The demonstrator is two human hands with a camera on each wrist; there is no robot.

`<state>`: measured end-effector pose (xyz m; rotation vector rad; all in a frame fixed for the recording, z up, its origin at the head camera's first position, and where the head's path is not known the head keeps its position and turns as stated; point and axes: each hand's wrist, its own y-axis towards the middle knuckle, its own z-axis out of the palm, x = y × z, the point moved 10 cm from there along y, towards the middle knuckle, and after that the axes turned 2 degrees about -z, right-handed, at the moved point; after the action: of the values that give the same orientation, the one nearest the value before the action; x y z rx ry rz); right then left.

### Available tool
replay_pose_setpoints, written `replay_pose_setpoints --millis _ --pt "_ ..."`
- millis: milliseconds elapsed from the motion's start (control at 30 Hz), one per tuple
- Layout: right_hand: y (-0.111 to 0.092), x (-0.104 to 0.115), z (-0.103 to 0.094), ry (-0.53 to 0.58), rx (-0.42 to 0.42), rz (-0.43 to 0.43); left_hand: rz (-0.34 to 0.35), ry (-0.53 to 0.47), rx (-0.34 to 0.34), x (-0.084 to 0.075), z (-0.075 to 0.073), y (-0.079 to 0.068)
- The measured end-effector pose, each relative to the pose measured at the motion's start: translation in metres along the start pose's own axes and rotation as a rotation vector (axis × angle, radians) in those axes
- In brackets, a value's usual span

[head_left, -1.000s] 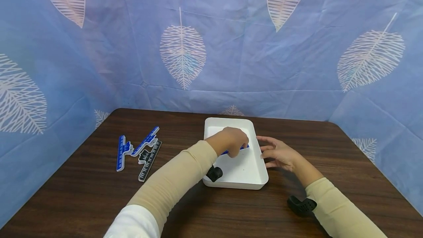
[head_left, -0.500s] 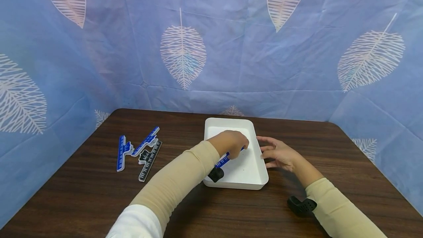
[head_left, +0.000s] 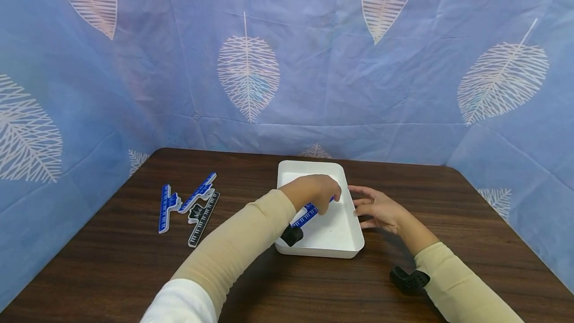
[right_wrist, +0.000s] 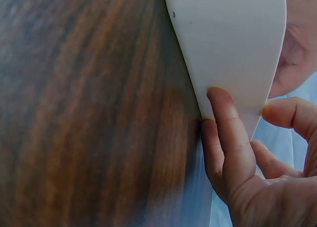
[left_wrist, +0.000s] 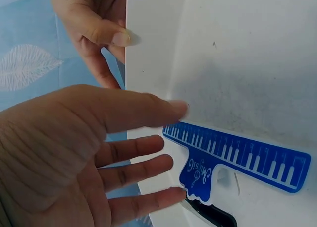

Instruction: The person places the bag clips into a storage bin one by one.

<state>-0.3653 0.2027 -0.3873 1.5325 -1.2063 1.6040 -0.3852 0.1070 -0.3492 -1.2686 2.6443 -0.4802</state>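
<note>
A blue music clip with a piano-key pattern lies inside the white tray. Over it is my left hand, its thumb and fingers spread apart near the clip's end and handle. A black piece shows partly from under the clip's handle; its kind is hidden. My right hand rests against the tray's right side. In the right wrist view, extended fingers touch the outer wall and the thumb tip meets the rim.
Two blue music clips and a black one lie close together on the left of the dark wooden table. A blue cloth with white leaves hangs behind the table.
More of the blue clip has come into sight beneath my left hand, which has shifted slightly right and now has its fingers apart. My right hand stays at the tray.
</note>
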Motion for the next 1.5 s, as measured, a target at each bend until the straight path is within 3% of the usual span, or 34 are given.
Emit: replay_pose_setpoints --millis 200,733,1200,1500 --pt "0.000 -0.001 0.000 -0.003 -0.003 -0.001 0.069 0.004 -0.064 -0.008 -0.006 -0.006" --pt "0.000 -0.001 -0.002 0.001 -0.035 0.015 0.193 -0.005 -0.198 -0.012 -0.016 -0.046" --pt "-0.002 0.001 -0.001 -0.004 -0.041 0.007 0.233 -0.012 -0.276 -0.007 -0.015 -0.075" --pt "-0.001 0.001 -0.001 -0.003 -0.046 0.004 0.212 -0.056 -0.350 0.005 -0.017 -0.092"
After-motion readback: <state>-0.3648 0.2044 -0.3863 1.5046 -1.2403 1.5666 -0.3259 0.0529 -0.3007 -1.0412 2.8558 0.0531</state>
